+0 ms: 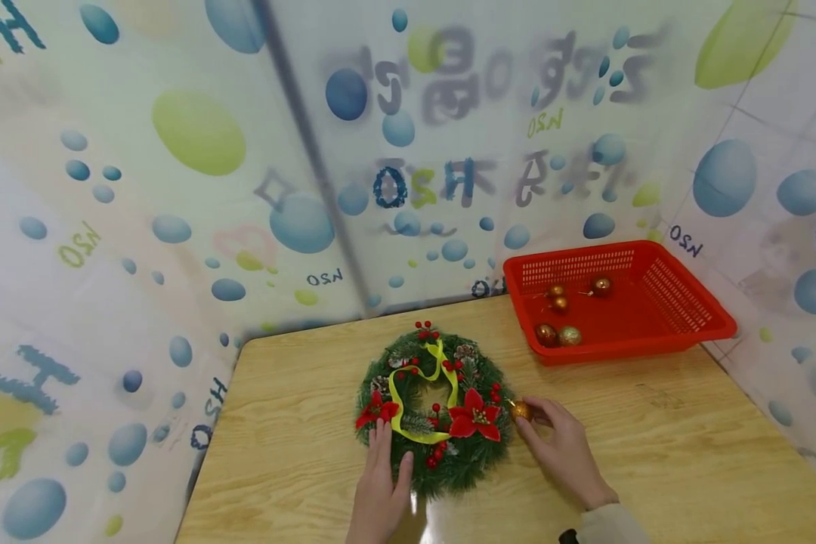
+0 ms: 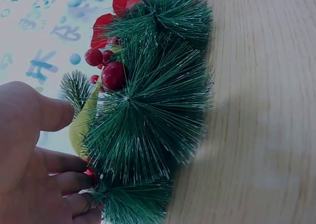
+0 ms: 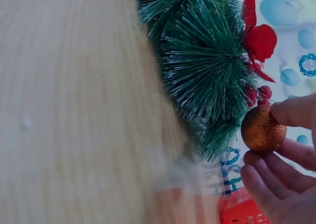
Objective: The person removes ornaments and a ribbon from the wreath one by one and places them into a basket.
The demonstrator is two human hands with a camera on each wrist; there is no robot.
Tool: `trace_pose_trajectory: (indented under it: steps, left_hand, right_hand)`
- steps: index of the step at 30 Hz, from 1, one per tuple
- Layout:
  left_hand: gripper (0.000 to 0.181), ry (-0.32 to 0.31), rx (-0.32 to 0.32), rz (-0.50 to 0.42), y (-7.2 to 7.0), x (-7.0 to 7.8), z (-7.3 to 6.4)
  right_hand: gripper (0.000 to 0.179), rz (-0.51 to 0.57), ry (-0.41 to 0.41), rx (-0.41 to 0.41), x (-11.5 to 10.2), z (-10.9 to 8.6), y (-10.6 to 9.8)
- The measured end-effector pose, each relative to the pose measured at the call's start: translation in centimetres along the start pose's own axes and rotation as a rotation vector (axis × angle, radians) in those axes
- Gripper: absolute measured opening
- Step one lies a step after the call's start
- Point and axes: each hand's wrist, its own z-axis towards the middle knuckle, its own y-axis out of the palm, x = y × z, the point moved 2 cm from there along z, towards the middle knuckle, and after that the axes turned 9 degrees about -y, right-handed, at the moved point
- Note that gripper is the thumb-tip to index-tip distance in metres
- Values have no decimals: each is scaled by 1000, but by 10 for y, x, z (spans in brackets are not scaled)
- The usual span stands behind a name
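Right hand (image 1: 566,452) pinches a gold ball (image 1: 520,410) just beside the right edge of the wreath (image 1: 464,467); left hand (image 1: 379,487), fingers extended, touches the near-left side.

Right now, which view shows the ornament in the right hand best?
Right wrist: the ornament is large, its glitter clear, pinched by the right hand. Head: it's small, beside the wreath. Left wrist: can't identify it there.
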Motion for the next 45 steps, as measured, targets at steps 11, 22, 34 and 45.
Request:
trace_pose_trajectory:
  steps: [11,22,34,45]
  left_hand:
    - [67,-23,-21,2,2,-2,1]
    - [67,-39,-31,0,1,-3,1]
    - [67,-28,-34,-6,1,-3,3]
    - [67,-13,-31,-2,2,-4,1]
  right_hand:
    - [36,-12,-132,68,-6,3,0]
    - [31,-32,-93,106,-5,10,-3]
    - [34,28,-160,129,-8,14,-4]
    - [32,3,-213,133,-9,24,-1]
